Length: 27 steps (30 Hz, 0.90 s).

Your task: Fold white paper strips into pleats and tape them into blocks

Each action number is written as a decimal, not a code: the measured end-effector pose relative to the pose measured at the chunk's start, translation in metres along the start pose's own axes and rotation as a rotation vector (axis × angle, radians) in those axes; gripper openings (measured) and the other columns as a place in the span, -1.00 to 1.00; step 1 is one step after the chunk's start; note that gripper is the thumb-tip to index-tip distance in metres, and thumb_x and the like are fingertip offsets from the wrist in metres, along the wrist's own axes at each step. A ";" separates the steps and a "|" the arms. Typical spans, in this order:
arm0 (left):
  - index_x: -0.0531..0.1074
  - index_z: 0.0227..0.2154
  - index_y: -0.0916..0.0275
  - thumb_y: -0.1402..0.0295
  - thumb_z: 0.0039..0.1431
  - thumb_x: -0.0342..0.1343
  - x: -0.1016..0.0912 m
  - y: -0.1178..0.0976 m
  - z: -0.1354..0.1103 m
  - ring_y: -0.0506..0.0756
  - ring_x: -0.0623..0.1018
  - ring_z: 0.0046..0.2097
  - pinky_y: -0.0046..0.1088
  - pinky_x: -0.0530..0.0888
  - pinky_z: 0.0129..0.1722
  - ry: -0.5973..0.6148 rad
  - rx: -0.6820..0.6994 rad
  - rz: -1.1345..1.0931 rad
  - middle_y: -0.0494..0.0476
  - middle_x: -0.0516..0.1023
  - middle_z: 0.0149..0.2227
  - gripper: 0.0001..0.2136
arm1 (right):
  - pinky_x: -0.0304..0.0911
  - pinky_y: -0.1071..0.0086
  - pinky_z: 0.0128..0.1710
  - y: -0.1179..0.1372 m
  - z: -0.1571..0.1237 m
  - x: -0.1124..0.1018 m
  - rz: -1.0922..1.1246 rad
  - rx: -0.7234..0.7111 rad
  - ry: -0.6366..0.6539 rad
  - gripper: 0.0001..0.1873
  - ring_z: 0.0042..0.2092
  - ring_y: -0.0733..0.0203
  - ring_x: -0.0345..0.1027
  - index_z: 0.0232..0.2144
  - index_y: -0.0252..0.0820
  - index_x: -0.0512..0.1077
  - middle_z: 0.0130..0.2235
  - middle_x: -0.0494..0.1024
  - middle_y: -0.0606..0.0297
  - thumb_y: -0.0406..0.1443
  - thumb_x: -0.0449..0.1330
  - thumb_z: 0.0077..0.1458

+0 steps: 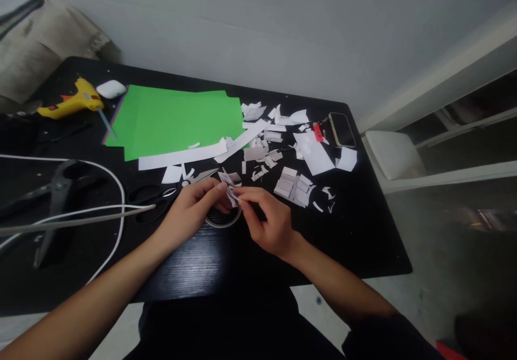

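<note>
My left hand (198, 202) is closed on a small bunch of folded white paper pieces (232, 190). At the bunch's right side, the thumb and forefinger of my right hand (266, 217) pinch one of its pieces. Both hands are close together above the front half of the black table. Beneath them shows part of a ring-shaped roll (223, 224), perhaps tape. Black-handled scissors (151, 194) lie just left of my left hand, blades partly behind it. A stack of small folded paper pieces (297, 186) rests to the right of my right hand.
Green paper sheets (181, 117) cover the back left, with white paper strips (183, 155) along their front edge. Paper scraps (266, 152) scatter rightward toward a red lighter-like object (318, 132) and a phone (341, 130). A yellow glue gun (76, 100) and white cables (121, 209) are at left.
</note>
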<state>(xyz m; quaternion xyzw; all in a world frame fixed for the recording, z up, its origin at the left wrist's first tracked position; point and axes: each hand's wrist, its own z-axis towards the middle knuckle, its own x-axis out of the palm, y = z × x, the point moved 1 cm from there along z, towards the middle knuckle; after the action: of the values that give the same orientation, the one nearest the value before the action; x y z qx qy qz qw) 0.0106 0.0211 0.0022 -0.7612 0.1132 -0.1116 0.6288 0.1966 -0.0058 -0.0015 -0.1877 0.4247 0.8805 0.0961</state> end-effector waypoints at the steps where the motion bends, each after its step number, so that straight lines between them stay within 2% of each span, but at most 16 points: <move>1: 0.55 -0.39 0.27 0.08 0.29 0.19 -0.001 0.001 0.000 0.07 0.61 -0.36 -0.42 0.58 -0.25 0.004 -0.022 -0.043 0.10 0.61 -0.42 -0.67 | 0.54 0.19 0.06 -0.001 0.000 0.000 -0.010 -0.028 -0.002 -0.79 0.04 0.11 0.59 -0.07 -0.18 0.46 -0.05 0.66 0.07 -0.48 0.15 0.31; 4: 0.58 -0.34 0.29 0.11 0.25 0.25 -0.002 0.005 0.001 0.07 0.63 -0.34 -0.42 0.62 -0.24 0.031 -0.081 -0.179 0.12 0.64 -0.37 -0.70 | 0.56 0.18 0.06 -0.002 -0.001 0.000 -0.036 -0.075 -0.026 -0.77 0.05 0.10 0.58 -0.05 -0.19 0.45 -0.03 0.65 0.03 -0.50 0.16 0.30; 10: 0.63 -0.24 0.34 0.24 0.27 0.28 -0.003 0.009 0.000 0.08 0.66 -0.28 -0.44 0.65 -0.23 0.063 -0.123 -0.364 0.21 0.69 -0.29 -0.77 | 0.57 0.16 0.03 -0.001 0.000 -0.002 -0.063 -0.072 -0.047 -0.76 0.05 0.11 0.58 -0.04 -0.17 0.44 -0.02 0.64 0.04 -0.50 0.15 0.31; 15: 0.64 -0.27 0.37 0.30 0.20 0.32 -0.002 0.007 -0.001 0.09 0.68 -0.31 -0.45 0.66 -0.26 0.065 -0.153 -0.431 0.25 0.70 -0.32 -0.81 | 0.57 0.17 0.05 -0.001 0.000 -0.003 -0.068 -0.105 -0.049 -0.73 0.07 0.10 0.57 -0.03 -0.20 0.44 -0.01 0.63 0.02 -0.53 0.16 0.28; 22: 0.64 -0.38 0.38 0.36 0.06 0.39 -0.004 0.007 -0.001 0.06 0.67 -0.41 -0.51 0.63 -0.33 0.017 -0.212 -0.443 0.24 0.70 -0.38 -0.84 | 0.55 0.10 0.11 -0.004 0.000 -0.004 -0.086 -0.116 -0.016 -0.69 0.15 0.04 0.54 0.01 -0.17 0.43 0.04 0.61 0.03 -0.53 0.14 0.28; 27: 0.65 -0.38 0.30 0.36 0.11 0.32 -0.003 0.007 -0.002 0.05 0.66 -0.41 -0.48 0.60 -0.33 -0.025 -0.100 -0.272 0.15 0.70 -0.40 -0.90 | 0.51 -0.02 0.08 0.001 0.007 -0.007 -0.166 -0.124 -0.042 -0.75 0.12 -0.04 0.51 -0.08 -0.17 0.49 0.01 0.60 0.04 -0.46 0.16 0.23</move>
<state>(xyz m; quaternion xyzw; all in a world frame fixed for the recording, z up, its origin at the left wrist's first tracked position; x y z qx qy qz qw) 0.0070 0.0193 -0.0044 -0.8013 0.0065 -0.1804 0.5703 0.2010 -0.0007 0.0057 -0.2092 0.3503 0.8978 0.1659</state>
